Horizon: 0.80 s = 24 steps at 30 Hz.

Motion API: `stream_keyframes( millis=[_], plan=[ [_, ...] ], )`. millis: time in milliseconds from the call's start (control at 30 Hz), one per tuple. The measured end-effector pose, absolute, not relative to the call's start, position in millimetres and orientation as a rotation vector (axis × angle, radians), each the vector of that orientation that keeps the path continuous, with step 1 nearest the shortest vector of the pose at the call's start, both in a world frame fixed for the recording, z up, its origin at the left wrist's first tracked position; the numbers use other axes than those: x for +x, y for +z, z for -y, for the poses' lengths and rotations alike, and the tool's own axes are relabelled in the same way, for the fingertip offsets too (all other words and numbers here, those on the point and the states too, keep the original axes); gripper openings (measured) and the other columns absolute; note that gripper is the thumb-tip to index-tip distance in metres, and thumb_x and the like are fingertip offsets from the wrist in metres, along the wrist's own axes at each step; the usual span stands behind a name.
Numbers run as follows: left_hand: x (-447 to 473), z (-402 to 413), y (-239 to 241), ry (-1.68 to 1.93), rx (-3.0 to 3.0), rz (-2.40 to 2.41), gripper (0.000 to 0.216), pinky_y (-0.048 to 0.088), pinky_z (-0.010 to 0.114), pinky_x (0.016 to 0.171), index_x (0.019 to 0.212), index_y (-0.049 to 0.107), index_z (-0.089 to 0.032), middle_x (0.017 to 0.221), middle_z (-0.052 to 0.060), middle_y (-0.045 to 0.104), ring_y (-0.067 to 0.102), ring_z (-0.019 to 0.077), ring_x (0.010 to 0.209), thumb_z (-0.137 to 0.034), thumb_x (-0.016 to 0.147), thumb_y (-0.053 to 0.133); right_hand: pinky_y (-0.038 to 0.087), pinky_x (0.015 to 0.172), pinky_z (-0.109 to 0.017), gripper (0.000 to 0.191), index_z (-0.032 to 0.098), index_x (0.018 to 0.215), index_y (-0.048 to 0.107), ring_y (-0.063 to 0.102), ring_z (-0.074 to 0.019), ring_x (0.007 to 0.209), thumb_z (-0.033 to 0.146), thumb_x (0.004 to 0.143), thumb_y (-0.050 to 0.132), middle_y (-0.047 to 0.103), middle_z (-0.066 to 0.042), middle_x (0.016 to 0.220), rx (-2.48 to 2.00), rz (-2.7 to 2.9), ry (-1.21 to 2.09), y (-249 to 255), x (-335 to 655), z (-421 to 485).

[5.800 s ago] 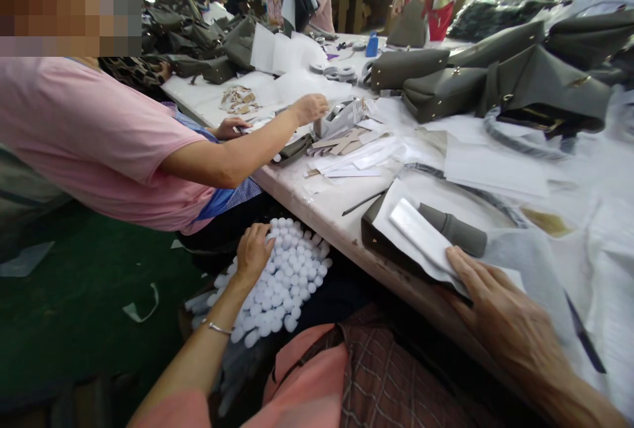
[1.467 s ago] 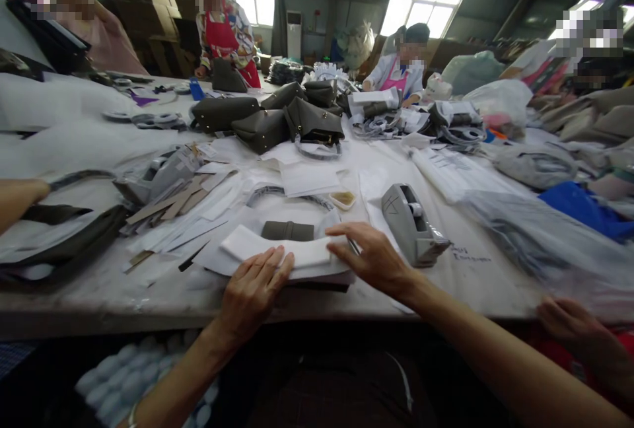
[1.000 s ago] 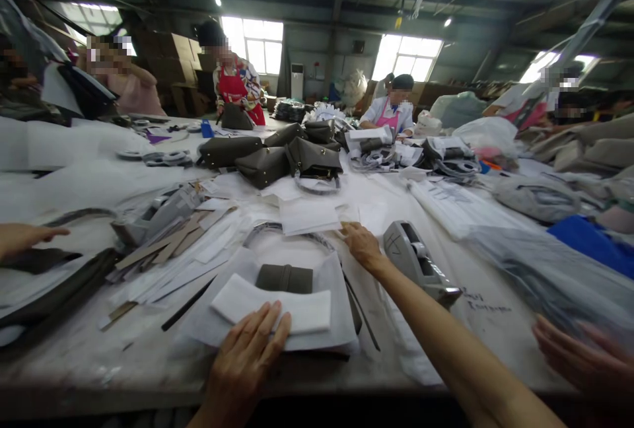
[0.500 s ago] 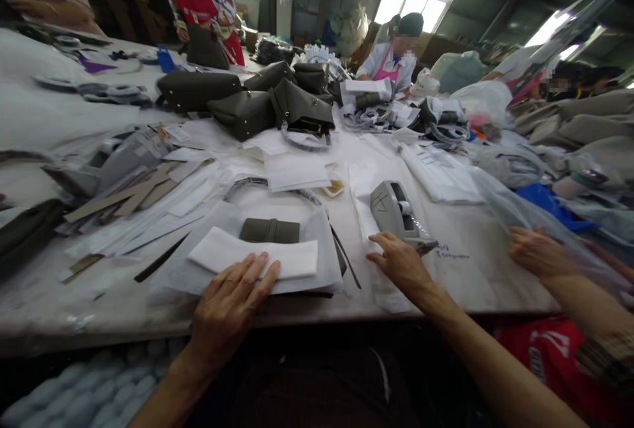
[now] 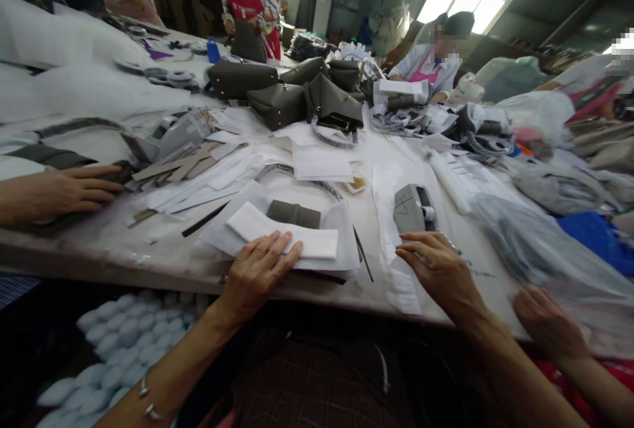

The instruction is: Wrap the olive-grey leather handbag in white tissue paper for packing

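While the left hand (image 5: pixel 260 273) lies flat on padding (image 5: pixel 317 244), the right hand (image 5: pixel 444 271) half-curls.

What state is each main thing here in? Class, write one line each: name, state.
Left grip: open, resting on the white strip.
Right grip: fingertips close together; holding unclear.
White strip: lying on a thin white sheet.
Handle: curved, wrapped.
Tape dispenser: standing on the table.
Brown strips: loose, crossing.
Dark bags: piled up.
White balls: heaped below the table top.

Pale worktable (image 5: pixel 473 238) held dark handbags (image 5: pixel 277 104) piled toward the back, brown strips (image 5: pixel 187 165) and white papers left of centre, gray tape dispenser (image 5: pixel 407 207) right, sheet-covered dark bag (image 5: pixel 324 277) near front edge.
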<state>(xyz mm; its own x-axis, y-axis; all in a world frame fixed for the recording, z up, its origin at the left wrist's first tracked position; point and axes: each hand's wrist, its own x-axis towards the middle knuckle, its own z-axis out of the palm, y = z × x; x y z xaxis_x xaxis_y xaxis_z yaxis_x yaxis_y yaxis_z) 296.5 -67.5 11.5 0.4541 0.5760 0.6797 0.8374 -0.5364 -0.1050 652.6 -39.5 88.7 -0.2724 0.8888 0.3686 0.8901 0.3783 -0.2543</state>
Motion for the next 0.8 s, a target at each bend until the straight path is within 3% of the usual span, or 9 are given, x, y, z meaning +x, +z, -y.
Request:
stream_keyframes(
  millis=[67, 133, 233, 333, 400, 533, 600, 667, 800],
  plan=[
    [296.8, 68.0, 11.1, -0.819, -2.280, 1.194, 0.037, 0.046, 0.039, 0.099, 0.131, 0.060, -0.021, 0.132, 0.009, 0.064, 0.062, 0.0258, 0.119, -0.010, 0.098, 0.048, 0.051, 0.084, -0.033, 0.024, 0.023, 0.084, 0.072, 0.067, -0.0215, 0.090, 0.038, 0.093, 0.056, 0.074, -0.005, 0.096, -1.504, 2.315, 0.378, 116.4, 629.7, 56.4],
    [296.9, 68.2, 10.1, -0.808, -2.288, 1.207, 0.037, 0.046, 0.039, 0.099, 0.131, 0.060, -0.021, 0.133, 0.009, 0.063, 0.061, 0.0259, 0.120, -0.011, 0.098, 0.048, 0.050, 0.072, -0.024, 0.021, 0.023, 0.089, 0.072, 0.067, -0.0152, 0.077, 0.032, 0.095, 0.054, 0.074, -0.001, 0.087, -1.504, 2.442, 1.002, 143.4, 599.7, 76.5],
    [296.6, 68.4, 8.3, -0.811, -2.287, 1.208, 0.036, 0.046, 0.039, 0.099, 0.131, 0.059, -0.022, 0.133, 0.010, 0.063, 0.061, 0.0259, 0.120, -0.012, 0.098, 0.050, 0.044, 0.059, -0.015, 0.017, 0.022, 0.088, 0.074, 0.063, -0.0090, 0.065, 0.030, 0.093, 0.060, 0.072, 0.003, 0.076, -1.101, 2.469, 1.864, 175.6, 553.5, 98.1],
    [296.4, 68.4, 7.5, -0.818, -2.283, 1.193, 0.036, 0.046, 0.039, 0.099, 0.131, 0.059, -0.021, 0.133, 0.010, 0.063, 0.061, 0.0256, 0.120, -0.011, 0.098, 0.049, 0.043, 0.060, -0.014, 0.020, 0.017, 0.085, 0.074, 0.061, -0.0079, 0.064, 0.031, 0.092, 0.061, 0.071, 0.001, 0.075, -0.726, 2.426, 2.163, 190.5, 522.9, 88.9],
    [296.3, 68.4, 7.2, -0.825, -2.291, 1.185, 0.035, 0.046, 0.039, 0.099, 0.130, 0.060, -0.021, 0.133, 0.010, 0.063, 0.061, 0.0255, 0.120, -0.012, 0.099, 0.047, 0.043, 0.060, -0.016, 0.020, 0.017, 0.087, 0.074, 0.060, -0.0089, 0.063, 0.032, 0.091, 0.062, 0.069, 0.002, 0.074, -0.818, 2.454, 1.990, 188.2, 513.8, 61.8],
    [296.7, 68.6, 5.2, -0.835, -2.280, 1.187, 0.035, 0.045, 0.039, 0.100, 0.131, 0.060, -0.022, 0.132, 0.010, 0.063, 0.060, 0.0252, 0.121, -0.013, 0.099, 0.048, 0.041, 0.061, -0.020, 0.013, 0.022, 0.087, 0.075, 0.059, -0.0114, 0.064, 0.028, 0.088, 0.064, 0.070, 0.003, 0.072, -1.270, 2.668, 0.791, 162.2, 510.0, -19.9],
    [297.1, 68.5, 3.6, -0.844, -2.267, 1.194, 0.036, 0.045, 0.039, 0.100, 0.131, 0.060, -0.022, 0.133, 0.010, 0.063, 0.060, 0.0257, 0.121, -0.013, 0.098, 0.050, 0.041, 0.065, -0.023, 0.009, 0.024, 0.085, 0.077, 0.062, -0.0141, 0.070, 0.025, 0.086, 0.068, 0.073, 0.001, 0.078, -1.386, 2.724, 0.396, 145.8, 508.9, -56.9],
    [297.6, 68.4, 2.5, -0.865, -2.267, 1.193, 0.035, 0.046, 0.040, 0.099, 0.131, 0.060, -0.022, 0.133, 0.009, 0.063, 0.060, 0.0267, 0.121, -0.013, 0.098, 0.050, 0.041, 0.067, -0.025, 0.008, 0.024, 0.084, 0.077, 0.065, -0.0167, 0.076, 0.023, 0.084, 0.070, 0.075, -0.001, 0.084, -1.450, 2.787, 0.221, 130.1, 506.4, -82.8],
    [297.7, 67.8, 2.2, -0.891, -2.278, 1.190, 0.033, 0.045, 0.040, 0.100, 0.129, 0.060, -0.019, 0.132, 0.009, 0.064, 0.060, 0.0270, 0.121, -0.013, 0.099, 0.049, 0.044, 0.072, -0.025, 0.013, 0.021, 0.097, 0.075, 0.067, -0.0185, 0.085, 0.019, 0.085, 0.071, 0.074, -0.004, 0.098, -1.415, 2.874, 0.195, 102.5, 499.5, -106.2]
  ],
)
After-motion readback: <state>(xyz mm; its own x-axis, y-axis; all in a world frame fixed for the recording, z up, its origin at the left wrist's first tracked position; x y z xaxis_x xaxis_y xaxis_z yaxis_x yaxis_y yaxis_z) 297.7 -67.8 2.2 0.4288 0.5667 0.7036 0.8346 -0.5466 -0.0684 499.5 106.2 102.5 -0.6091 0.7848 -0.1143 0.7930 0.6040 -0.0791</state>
